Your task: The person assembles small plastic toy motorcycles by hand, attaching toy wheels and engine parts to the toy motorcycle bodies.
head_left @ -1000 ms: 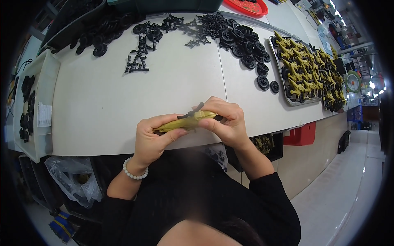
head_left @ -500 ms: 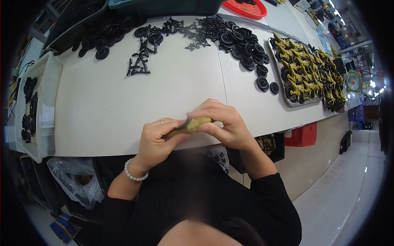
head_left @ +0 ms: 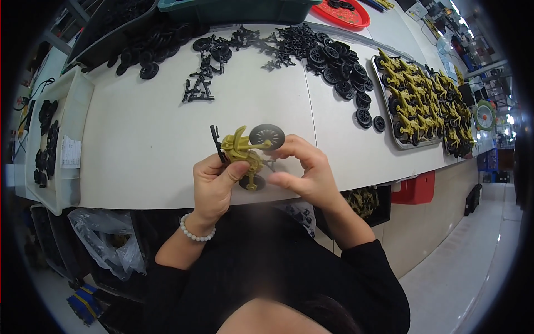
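A yellow toy motorcycle [head_left: 243,151] with black wheels and black handlebars is held tilted over the table's near edge. My left hand [head_left: 212,183] grips its body between thumb and fingers. One black spoked wheel [head_left: 267,136] points up and away, while the other is partly hidden near my left thumb. To the right, my right hand [head_left: 308,172] has its thumb and fingers spread apart. Its fingertips are close to the upper wheel and a small thin part [head_left: 271,165] under the body; whether they touch is unclear.
Black wheels [head_left: 345,72] and small black parts [head_left: 197,89] lie across the far table. A metal tray [head_left: 413,147] of yellow motorcycles stands at right, a white bin [head_left: 71,181] at left. Farther back are a green bin [head_left: 239,14] and red tray [head_left: 356,22].
The toy motorcycle, earlier seen edge-on between both hands, has turned to show its side and wheels. My right hand has let go and opened; my left still holds it.
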`<state>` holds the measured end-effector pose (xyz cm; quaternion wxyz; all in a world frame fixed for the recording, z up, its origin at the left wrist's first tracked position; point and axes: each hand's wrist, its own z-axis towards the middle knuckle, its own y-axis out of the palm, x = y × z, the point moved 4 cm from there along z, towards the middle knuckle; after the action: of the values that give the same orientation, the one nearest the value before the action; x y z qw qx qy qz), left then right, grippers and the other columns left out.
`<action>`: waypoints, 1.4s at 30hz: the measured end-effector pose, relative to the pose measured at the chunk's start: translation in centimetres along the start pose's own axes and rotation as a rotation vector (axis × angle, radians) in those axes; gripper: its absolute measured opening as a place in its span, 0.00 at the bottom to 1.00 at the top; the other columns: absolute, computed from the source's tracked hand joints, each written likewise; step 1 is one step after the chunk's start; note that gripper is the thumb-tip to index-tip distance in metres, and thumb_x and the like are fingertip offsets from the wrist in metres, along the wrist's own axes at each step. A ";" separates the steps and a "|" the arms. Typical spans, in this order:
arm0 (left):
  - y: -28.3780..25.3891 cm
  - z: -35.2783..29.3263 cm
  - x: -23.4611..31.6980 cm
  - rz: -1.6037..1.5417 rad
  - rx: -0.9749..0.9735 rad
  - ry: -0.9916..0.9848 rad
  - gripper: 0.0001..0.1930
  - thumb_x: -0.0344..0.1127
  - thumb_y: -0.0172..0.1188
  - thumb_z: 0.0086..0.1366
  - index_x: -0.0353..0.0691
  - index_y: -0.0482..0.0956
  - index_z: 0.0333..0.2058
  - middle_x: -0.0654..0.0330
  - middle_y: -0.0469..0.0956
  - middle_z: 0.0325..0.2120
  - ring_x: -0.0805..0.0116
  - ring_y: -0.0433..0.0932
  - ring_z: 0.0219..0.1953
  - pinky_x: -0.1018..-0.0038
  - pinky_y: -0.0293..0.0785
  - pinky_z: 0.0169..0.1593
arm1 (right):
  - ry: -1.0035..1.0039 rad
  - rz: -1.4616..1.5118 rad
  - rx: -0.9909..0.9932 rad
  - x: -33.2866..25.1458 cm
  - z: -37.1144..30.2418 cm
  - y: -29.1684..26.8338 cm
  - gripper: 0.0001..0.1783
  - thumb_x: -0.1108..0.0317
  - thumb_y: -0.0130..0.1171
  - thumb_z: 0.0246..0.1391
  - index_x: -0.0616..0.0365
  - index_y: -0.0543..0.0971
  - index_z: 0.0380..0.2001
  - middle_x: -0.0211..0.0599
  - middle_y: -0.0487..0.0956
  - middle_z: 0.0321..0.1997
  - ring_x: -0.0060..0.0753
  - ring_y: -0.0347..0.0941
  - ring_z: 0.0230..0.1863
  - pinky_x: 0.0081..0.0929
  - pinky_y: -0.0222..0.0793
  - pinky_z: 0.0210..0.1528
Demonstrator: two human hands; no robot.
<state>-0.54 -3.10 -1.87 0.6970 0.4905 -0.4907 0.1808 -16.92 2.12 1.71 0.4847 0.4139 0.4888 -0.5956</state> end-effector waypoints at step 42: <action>3.9 0.7 0.4 0.790 -0.267 -0.010 0.27 0.32 0.69 0.52 0.34 0.72 0.51 0.55 0.73 0.47 0.65 0.73 0.46 0.71 0.70 0.47 | -0.032 0.245 1.067 3.0 -10.5 -28.0 0.12 0.70 0.55 0.60 0.60 0.75 0.46 0.34 0.79 0.43 0.27 0.76 0.42 0.29 0.75 0.44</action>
<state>-3.59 -1.99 0.50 0.6292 0.1709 -0.6636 0.3667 -44.77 13.39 2.03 0.2806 0.6473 0.0595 -0.7062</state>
